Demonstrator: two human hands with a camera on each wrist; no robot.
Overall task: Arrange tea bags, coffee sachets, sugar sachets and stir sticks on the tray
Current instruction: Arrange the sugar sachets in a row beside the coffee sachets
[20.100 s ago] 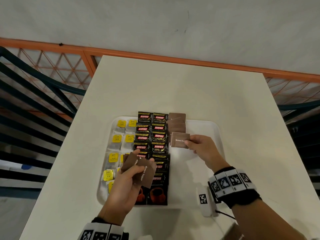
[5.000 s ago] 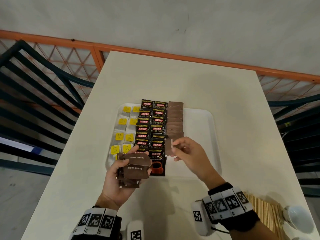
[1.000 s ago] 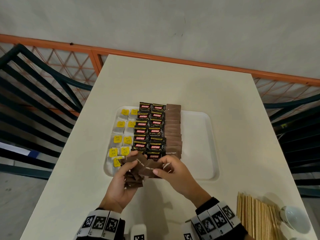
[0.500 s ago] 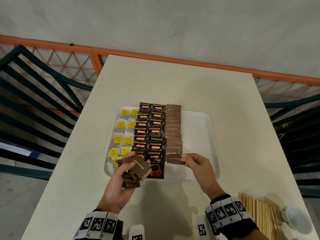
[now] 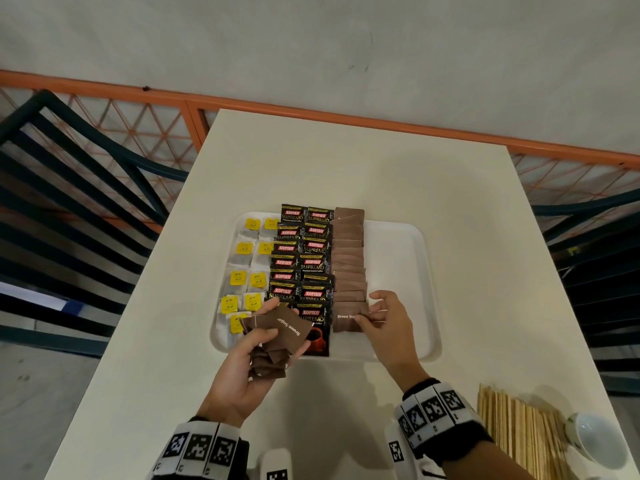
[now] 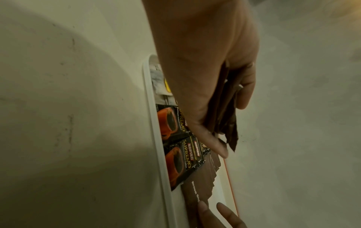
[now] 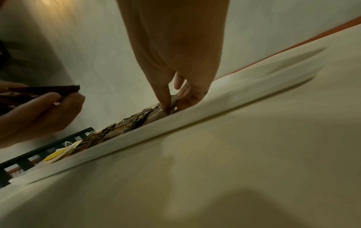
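One sugar packet at bottom of brown row, frame middle, on tray. Right hand pinches its edge. Left hand grips spare packets. Hard nudge could mess up neat row.

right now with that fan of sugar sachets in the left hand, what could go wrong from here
The left hand holds its brown sugar sachets in a loose fan over the tray; one could slip onto the coffee sachets.

The right hand pinches the nearest laid sachet; a nudge might skew the overlapped sugar column.
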